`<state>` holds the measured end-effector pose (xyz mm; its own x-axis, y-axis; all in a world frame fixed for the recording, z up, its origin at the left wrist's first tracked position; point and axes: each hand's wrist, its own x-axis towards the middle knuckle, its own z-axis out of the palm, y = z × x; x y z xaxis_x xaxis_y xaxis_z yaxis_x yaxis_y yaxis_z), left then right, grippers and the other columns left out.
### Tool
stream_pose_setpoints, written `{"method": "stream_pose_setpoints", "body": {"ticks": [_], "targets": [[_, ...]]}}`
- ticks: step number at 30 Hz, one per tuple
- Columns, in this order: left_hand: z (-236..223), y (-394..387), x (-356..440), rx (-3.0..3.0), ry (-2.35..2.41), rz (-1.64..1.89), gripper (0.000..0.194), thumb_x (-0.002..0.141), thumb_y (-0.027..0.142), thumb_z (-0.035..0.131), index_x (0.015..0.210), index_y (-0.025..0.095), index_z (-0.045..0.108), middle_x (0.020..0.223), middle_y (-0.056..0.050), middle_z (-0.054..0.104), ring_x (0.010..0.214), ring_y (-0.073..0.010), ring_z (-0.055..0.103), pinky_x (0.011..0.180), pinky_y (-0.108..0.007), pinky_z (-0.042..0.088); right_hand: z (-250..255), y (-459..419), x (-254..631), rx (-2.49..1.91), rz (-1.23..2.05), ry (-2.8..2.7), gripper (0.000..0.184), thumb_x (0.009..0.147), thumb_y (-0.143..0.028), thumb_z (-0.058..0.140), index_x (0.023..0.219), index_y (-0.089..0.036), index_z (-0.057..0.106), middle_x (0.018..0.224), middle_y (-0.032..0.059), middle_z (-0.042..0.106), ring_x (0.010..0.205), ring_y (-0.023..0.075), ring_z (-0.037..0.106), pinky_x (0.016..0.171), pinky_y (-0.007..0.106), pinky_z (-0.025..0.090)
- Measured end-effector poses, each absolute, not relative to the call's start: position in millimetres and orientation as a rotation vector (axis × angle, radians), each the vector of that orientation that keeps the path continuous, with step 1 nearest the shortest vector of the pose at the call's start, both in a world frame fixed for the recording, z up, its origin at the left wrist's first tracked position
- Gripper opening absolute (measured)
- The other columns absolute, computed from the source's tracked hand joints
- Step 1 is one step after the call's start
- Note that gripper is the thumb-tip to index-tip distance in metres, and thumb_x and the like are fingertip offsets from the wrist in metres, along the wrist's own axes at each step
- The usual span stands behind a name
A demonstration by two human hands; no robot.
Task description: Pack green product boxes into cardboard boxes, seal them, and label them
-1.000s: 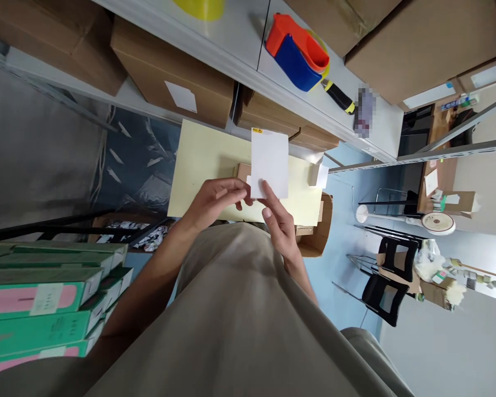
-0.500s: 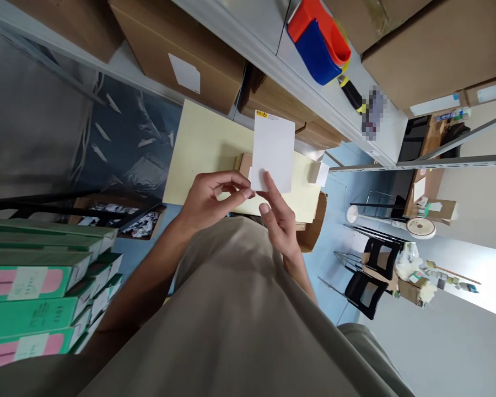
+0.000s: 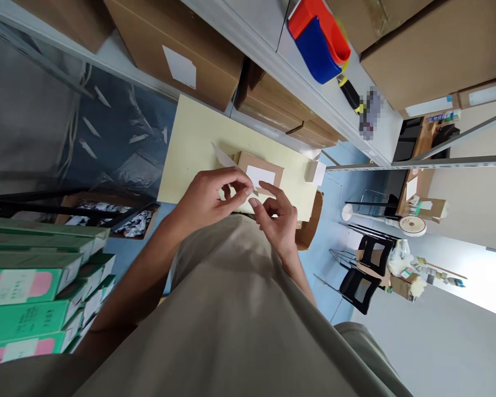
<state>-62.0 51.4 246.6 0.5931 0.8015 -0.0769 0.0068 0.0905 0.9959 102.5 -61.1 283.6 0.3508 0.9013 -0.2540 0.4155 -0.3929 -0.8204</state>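
Observation:
A white paper sheet (image 3: 224, 158) is tilted nearly edge-on, partly behind my left hand (image 3: 217, 193). The thumb and index finger of that hand pinch its lower corner. Just to the right is my right hand (image 3: 278, 216), its thumb and index finger apart and nothing visibly held between them. Beyond the hands a small brown cardboard box (image 3: 276, 172) with a white patch on its top lies on the pale yellow board (image 3: 194, 138). My right fingertips overlap the box in view; I cannot tell whether they touch it.
A small white box (image 3: 314, 172) stands at the board's right end. Large cartons (image 3: 177, 38) and a red-and-blue tape dispenser (image 3: 320, 47) sit on the shelves ahead. Green boxes (image 3: 20, 317) are stacked at left, by an open carton of scraps (image 3: 138, 225). Black chairs (image 3: 359, 289) stand right.
The paper sheet has swung left from facing me to nearly edge-on, uncovering the brown box. My right hand has come off the sheet; my left still pinches it.

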Motion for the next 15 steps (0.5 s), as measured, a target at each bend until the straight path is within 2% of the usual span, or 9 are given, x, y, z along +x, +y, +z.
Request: {"method": "stream_pose_setpoints", "body": {"ticks": [5, 11, 15], "targets": [[240.2, 52.1, -64.6, 1.421, 0.709, 0.646, 0.020, 0.095, 0.044, 0.078, 0.095, 0.024, 0.081, 0.096, -0.004, 0.080, 0.084, -0.0202, 0.072, 0.081, -0.030, 0.058, 281.3, -56.0, 102.7, -1.955, 0.812, -1.147, 0.048, 0.103, -0.073, 0.076, 0.115, -0.027, 0.081, 0.058, -0.0098, 0.051, 0.052, 0.0112, 0.048, 0.057, 0.027, 0.050], [226.6, 49.4, -64.2, 1.524, 0.665, 0.670, 0.013, 0.097, 0.034, 0.071, 0.093, 0.023, 0.077, 0.096, -0.003, 0.080, 0.086, -0.0193, 0.072, 0.085, -0.030, 0.058, 275.8, -54.9, 103.3, -1.921, 0.864, -1.094, 0.041, 0.107, -0.067, 0.072, 0.104, -0.026, 0.078, 0.066, -0.0057, 0.059, 0.054, 0.0126, 0.055, 0.053, 0.028, 0.049], [185.6, 56.8, -58.4, 1.589, 0.807, 0.607, 0.010, 0.093, 0.027, 0.068, 0.093, 0.022, 0.076, 0.098, -0.005, 0.081, 0.087, -0.0210, 0.074, 0.085, -0.032, 0.057, 274.2, -57.1, 107.0, -1.907, 0.868, -1.001, 0.035, 0.106, -0.060, 0.072, 0.099, -0.025, 0.072, 0.068, -0.0058, 0.063, 0.051, 0.0120, 0.058, 0.050, 0.026, 0.049]]}}
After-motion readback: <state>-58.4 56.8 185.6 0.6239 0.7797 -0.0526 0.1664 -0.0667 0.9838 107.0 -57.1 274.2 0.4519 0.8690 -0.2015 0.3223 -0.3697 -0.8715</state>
